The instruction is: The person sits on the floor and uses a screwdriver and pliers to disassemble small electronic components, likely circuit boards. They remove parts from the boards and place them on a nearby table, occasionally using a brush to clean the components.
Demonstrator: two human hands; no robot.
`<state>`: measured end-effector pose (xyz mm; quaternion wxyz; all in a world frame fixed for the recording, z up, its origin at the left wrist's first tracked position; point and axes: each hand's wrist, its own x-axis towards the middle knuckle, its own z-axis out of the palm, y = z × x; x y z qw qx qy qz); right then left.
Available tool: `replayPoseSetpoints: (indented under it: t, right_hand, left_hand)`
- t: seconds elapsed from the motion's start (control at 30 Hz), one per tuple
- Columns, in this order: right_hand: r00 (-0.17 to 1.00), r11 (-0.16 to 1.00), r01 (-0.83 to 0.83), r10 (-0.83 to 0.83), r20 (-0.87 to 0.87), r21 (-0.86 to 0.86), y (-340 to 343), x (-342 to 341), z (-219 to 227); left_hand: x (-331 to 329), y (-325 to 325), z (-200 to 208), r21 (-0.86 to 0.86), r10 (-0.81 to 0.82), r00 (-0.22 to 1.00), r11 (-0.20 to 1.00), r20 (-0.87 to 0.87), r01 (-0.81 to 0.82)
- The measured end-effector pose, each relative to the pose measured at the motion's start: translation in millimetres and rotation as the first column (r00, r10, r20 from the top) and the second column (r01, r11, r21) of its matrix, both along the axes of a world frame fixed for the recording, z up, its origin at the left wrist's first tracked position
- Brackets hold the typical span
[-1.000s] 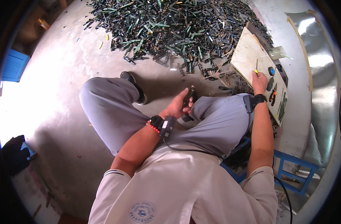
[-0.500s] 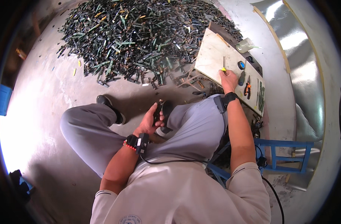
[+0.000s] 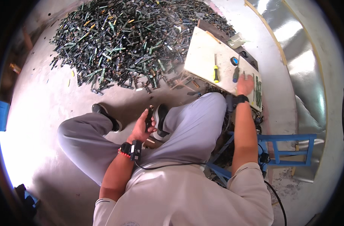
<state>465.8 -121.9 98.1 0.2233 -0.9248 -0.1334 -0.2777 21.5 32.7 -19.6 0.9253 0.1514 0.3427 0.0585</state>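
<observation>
The left hand (image 3: 141, 127) was held bent at the wrist above the lap, forearm rising from the lower edge, and its fingers were clenched around a slim dark stick-shaped part (image 3: 149, 115) that stood nearly upright out of the fist. A black wrist device with a red band (image 3: 129, 148) was strapped just behind that hand, and a thin cable was trailed from it across the shirt. Just beyond the fingers a dark shoe (image 3: 160, 117) was seen, touching the grey trouser leg.

The right hand (image 3: 245, 84) was stretched forward with the arm nearly straight and was laid flat, fingers spread and released, on the near edge of a pale, scuffed board serving as a worktop (image 3: 202, 56). No thing was grasped by it. Just to its left a blue-handled screwdriver (image 3: 236, 74) was lying, and farther left a yellow-handled screwdriver (image 3: 216, 71); a long green strip (image 3: 258, 90) was lying just to its right. A blue metal stool frame (image 3: 288, 148) was seen beside the right elbow.

Farther out from the left hand, bare grey concrete floor (image 3: 47, 109) lay open, and beyond it a broad heap of thin dark and green strips (image 3: 123, 41) was spread up to the board's left edge.
</observation>
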Motion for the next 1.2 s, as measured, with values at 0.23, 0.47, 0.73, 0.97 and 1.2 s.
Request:
replayPoseSetpoints:
  t: [0.23, 0.47, 0.73, 0.97, 1.2]
  right_hand:
    - [0.946, 0.97, -0.054, -0.026, -0.322, -0.237, -98, 68, -36]
    - [0.958, 0.897, 0.048, -0.166, -0.234, -0.439, -74, 64, -27]
    - [0.495, 0.476, 0.162, 0.718, -0.489, 0.864, -65, -13, 39]
    - [0.131, 0.213, 0.189, 0.962, -0.239, 0.959, -25, -162, 74]
    - [-0.206, 0.279, 0.247, 0.951, -0.231, 0.928, 5, -233, 65]
  left_hand:
    - [8, -7, 0, 0.02, -0.004, 1.0, 1.0, -0.026, 0.005]
    - [4, -6, 3, 0.023, 0.028, 0.999, 0.999, -0.017, -0.028]
    - [4, -3, 7, 0.051, 0.031, 0.999, 0.998, 0.039, -0.033]
    - [7, -4, 4, 0.037, -0.007, 0.995, 0.999, 0.102, 0.004]
    - [8, -3, 11, 0.037, 0.023, 0.986, 0.999, 0.167, -0.03]
